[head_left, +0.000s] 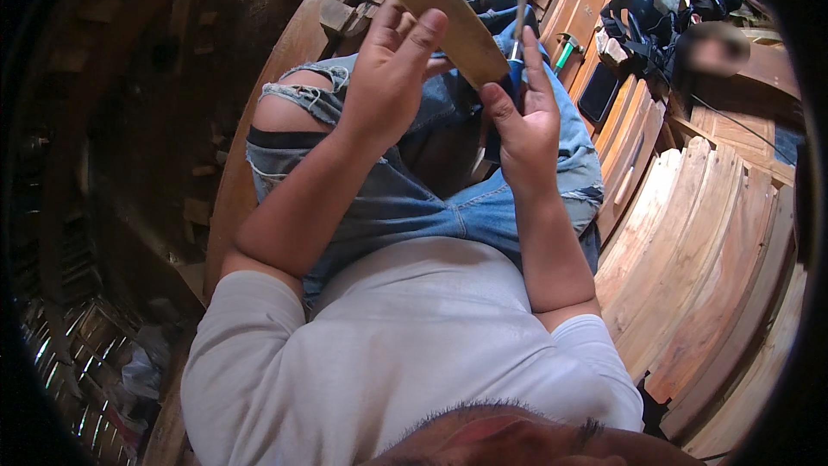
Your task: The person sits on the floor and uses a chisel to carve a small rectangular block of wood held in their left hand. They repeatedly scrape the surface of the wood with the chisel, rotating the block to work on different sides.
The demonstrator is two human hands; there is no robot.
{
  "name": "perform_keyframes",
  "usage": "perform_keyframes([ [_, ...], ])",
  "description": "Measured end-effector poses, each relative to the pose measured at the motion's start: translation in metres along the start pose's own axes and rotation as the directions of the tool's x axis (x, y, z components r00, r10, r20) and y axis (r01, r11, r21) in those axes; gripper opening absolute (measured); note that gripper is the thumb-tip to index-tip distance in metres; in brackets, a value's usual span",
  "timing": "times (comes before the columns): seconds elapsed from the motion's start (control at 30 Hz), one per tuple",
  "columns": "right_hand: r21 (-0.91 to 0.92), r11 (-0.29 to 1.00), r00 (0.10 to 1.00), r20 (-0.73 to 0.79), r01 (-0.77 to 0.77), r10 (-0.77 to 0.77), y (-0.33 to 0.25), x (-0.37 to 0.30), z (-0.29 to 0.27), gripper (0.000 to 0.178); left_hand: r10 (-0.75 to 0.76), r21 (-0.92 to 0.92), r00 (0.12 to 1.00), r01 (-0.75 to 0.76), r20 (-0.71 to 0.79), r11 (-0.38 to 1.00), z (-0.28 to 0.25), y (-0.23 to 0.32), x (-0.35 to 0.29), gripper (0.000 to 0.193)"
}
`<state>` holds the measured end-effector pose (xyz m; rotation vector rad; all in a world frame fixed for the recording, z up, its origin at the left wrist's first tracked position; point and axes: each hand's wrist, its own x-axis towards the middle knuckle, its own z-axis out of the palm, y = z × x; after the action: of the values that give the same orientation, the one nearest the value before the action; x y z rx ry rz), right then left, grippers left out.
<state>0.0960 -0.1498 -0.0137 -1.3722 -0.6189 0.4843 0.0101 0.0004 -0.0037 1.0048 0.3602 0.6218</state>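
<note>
Head view: left hand (388, 91) grasps tan block (459, 28); slackening could drop it. Right hand (528, 129): grip we cannot tell.

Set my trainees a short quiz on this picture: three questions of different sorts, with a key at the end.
1. True or false: the yellowish block lies on the floor, touched by neither hand.
2. Multiple choice: which dark item lies on the wood just right of the torn jeans?
A) a kettle
B) a phone
C) a shoe
3. Fill in the gap: the tear in the jeans bares the person's ____ knee.

Key
1. False; the left hand holds it raised, and the right hand is at its lower end.
2. B
3. left
</note>
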Motion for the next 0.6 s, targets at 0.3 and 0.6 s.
perform_keyframes([
  [0.3, 0.009, 0.999, 0.988, 0.144, -0.053, 0.051, -0.033, 0.038, -0.076, 0.082, -0.270, -0.176, 0.899, 0.345, 0.345, 0.922, -0.006, -0.003, -0.004, 0.088],
  [0.6, -0.192, 0.981, 0.904, 0.422, 0.016, 0.068, -0.047, 0.059, -0.055, 0.061, -0.538, -0.106, 0.746, 0.618, 0.393, 0.779, -0.002, 0.001, -0.006, 0.061],
])
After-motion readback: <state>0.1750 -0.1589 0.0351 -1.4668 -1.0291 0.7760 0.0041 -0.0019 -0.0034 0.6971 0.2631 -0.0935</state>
